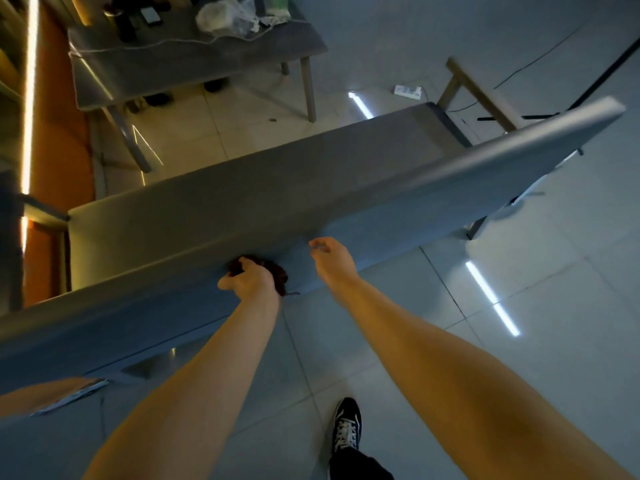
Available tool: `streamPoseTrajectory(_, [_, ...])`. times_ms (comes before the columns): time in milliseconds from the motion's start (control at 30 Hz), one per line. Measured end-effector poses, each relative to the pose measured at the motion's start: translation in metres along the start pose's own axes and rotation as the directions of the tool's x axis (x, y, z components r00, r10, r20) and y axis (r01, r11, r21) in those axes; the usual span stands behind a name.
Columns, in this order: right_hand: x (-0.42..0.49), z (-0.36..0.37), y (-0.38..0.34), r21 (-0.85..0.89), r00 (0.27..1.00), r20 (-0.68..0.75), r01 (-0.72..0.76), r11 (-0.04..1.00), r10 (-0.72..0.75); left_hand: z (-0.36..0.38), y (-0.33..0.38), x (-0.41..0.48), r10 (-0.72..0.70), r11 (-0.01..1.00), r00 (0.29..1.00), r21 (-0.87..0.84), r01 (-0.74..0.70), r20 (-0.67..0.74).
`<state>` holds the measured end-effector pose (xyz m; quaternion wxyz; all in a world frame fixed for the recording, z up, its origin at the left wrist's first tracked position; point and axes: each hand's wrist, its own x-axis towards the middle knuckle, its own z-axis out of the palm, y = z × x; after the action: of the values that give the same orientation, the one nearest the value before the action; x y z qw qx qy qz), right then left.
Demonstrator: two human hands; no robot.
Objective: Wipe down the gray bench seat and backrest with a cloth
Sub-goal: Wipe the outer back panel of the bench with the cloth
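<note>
Surface: the gray bench (207,216) is running diag. across the room. You're standing behind its backrest (502,150), and the seat (277,168) is lying beyond your grip, on the far side. The upholstery is looking smooth and even in dim light. The tiled floor (571,271) is glossy and is reflecting ceiling light strips (491,296) to the R of your hands.

Grip: your L hand (249,280) is clamping a dark reddish cloth (278,271), fingers curled round the bunched fabric and pressing it onto the top edge of the backrest. Your R hand (334,259) is hovering just beside it, fingers loosely curled and holding nothing. Can't tell if its fingertips are touching the bench.

Surroundings: beyond the grip, past the seat, a second gray bench (194,60) is carrying a clear plastic bag (228,15), a phone (150,13) and some dark items too blurred to ID. A pale cord (156,45) is trailing across it. To the far R of the grip, a wooden frame (479,93) is standing by a white power strip (408,91) on the floor. To the far L, an orange panel (59,133) is glowing beside a lit strip (29,81). Below your forearms, your black shoe (346,424) w/ white laces is planted on the tiles. Nothing is sitting between your hands and the backrest.
</note>
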<state>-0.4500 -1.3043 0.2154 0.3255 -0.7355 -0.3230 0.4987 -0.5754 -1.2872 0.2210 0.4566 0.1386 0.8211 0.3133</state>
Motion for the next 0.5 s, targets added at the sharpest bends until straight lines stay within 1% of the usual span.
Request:
streamPoseTrajectory(33, [0.006,-0.017,0.0,0.003,1.0,-0.009,-0.014,1.0,0.014,0.019,0.003,-0.016,0.013,0.997,0.999,-0.079,-0.01,0.045])
streamPoseTrajectory(100, [0.014,-0.052,0.0,0.04,0.999,-0.018,-0.039,0.998,0.039,0.064,0.017,-0.05,0.053,0.988,0.985,-0.153,-0.028,0.163])
streamPoseTrajectory(200, [0.015,-0.112,-0.004,0.173,0.995,-0.062,-0.064,0.983,0.076,0.121,0.043,-0.106,0.097,0.99,0.936,-0.126,-0.057,0.34])
streamPoseTrajectory(233, [0.013,-0.134,-0.005,0.21,0.992,-0.09,-0.066,0.975,0.087,0.136,0.049,-0.122,0.12,0.991,0.916,-0.097,-0.09,0.382])
streamPoseTrajectory(333, [0.002,-0.202,-0.009,0.341,0.985,-0.135,-0.054,0.938,0.106,0.176,0.053,-0.169,0.202,0.974,0.833,-0.018,-0.226,0.515])
streamPoseTrajectory(400, [-0.005,-0.244,-0.011,0.375,0.981,-0.158,-0.042,0.926,0.109,0.197,0.049,-0.204,0.205,0.964,0.759,0.005,-0.265,0.618])
streamPoseTrajectory(500, [-0.007,-0.306,-0.011,0.413,0.972,-0.196,-0.04,0.91,0.132,0.231,0.046,-0.255,0.198,0.943,0.661,0.042,-0.329,0.724])
